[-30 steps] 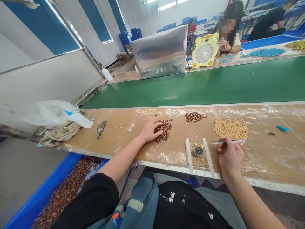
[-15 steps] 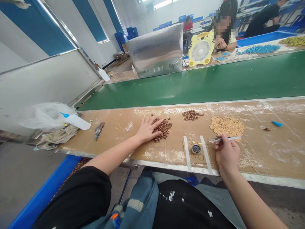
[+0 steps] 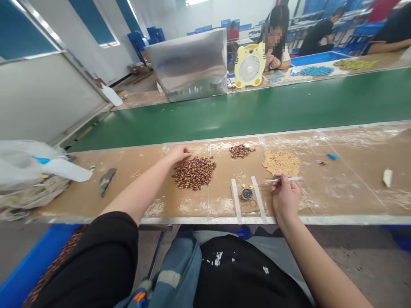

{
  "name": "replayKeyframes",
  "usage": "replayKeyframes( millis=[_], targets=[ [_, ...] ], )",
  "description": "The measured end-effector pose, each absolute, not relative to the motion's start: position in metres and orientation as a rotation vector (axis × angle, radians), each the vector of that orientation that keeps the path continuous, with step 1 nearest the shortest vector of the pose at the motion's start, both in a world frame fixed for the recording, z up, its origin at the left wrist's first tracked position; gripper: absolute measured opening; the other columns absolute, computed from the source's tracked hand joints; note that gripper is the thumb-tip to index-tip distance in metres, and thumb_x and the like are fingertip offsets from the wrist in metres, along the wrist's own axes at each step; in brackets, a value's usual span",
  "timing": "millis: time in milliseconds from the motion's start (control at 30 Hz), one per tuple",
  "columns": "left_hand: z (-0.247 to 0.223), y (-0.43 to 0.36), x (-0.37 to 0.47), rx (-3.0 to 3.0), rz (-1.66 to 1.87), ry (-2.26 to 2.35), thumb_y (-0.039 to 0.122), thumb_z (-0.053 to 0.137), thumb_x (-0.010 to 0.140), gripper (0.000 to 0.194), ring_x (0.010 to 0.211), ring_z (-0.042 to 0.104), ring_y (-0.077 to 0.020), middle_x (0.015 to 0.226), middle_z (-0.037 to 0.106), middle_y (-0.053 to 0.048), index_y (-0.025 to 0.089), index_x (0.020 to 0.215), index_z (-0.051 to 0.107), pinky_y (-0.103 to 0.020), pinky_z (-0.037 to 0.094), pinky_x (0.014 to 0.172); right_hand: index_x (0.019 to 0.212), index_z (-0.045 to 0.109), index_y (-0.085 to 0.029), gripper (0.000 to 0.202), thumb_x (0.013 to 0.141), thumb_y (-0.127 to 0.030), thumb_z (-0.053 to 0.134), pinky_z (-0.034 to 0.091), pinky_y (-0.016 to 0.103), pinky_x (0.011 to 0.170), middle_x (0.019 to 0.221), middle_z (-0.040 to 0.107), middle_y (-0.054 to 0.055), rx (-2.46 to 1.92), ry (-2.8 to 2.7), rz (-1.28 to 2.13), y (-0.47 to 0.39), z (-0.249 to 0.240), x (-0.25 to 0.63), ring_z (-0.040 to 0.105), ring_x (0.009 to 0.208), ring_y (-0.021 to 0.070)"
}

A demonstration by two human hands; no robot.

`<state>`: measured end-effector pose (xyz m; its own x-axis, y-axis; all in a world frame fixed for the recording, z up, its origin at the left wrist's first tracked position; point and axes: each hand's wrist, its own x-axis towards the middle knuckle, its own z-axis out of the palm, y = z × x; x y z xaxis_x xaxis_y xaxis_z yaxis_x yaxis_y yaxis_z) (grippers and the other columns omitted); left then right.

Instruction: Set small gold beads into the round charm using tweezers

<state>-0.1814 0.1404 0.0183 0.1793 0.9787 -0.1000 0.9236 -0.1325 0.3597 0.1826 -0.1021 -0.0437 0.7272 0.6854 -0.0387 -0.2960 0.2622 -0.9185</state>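
Note:
My left hand is at the far left edge of a heap of small shiny brown pieces. Its fingers are curled together at the tips, and whatever may be between them is too small to make out. In my right hand is a pair of metal tweezers, held sideways with the points to the left. Just beyond that hand lies a spread of small tan pieces. Left of it, between two pale tape strips, stands a small round pot with dark contents.
A smaller brown heap lies farther back. A blue cap and a white piece are on the right. At the left are a white bottle and a camouflage scrap. Beyond the green belt, a person sits near a yellow fan.
My left hand has come off the brown heap to its far left edge, its spread fingers now curled. The heap looks more spread out. My right hand still has the tweezers; the view has shifted right.

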Motion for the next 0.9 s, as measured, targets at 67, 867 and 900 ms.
replayKeyframes(
  millis=[67,867,900],
  targets=[
    [0.023,0.143,-0.178,2.125,0.249,1.783,0.021,0.088,0.083,0.023,0.078,0.067,-0.0211,0.078,0.075,-0.004,0.019,0.07,0.07,-0.034,0.052,0.082,0.084,0.077,-0.019,0.061,0.071,-0.077,0.09,0.042,0.023,0.052,0.061,0.065,-0.002,-1.2,-0.466,0.629,-0.114,-0.045,0.194,0.055,0.053,0.0095],
    [-0.035,0.022,0.027,1.317,1.043,0.742,0.033,0.074,0.101,0.012,0.063,0.063,-0.0096,0.091,0.076,-0.002,0.024,0.108,0.069,-0.019,0.047,0.048,0.104,0.09,-0.032,0.017,0.095,-0.042,0.08,0.067,0.036,0.073,0.095,0.087,0.006,-1.798,-1.361,0.285,-0.218,-0.031,0.254,0.08,0.081,0.0219],
    [-0.035,0.022,0.026,1.301,1.052,0.733,0.034,0.074,0.102,0.013,0.06,0.061,-0.0087,0.091,0.075,-0.002,0.024,0.109,0.069,-0.019,0.046,0.047,0.101,0.091,-0.031,0.017,0.094,-0.042,0.08,0.067,0.037,0.074,0.094,0.087,0.006,-1.81,-1.294,0.273,-0.214,-0.032,0.256,0.08,0.082,0.0221]
  ],
)
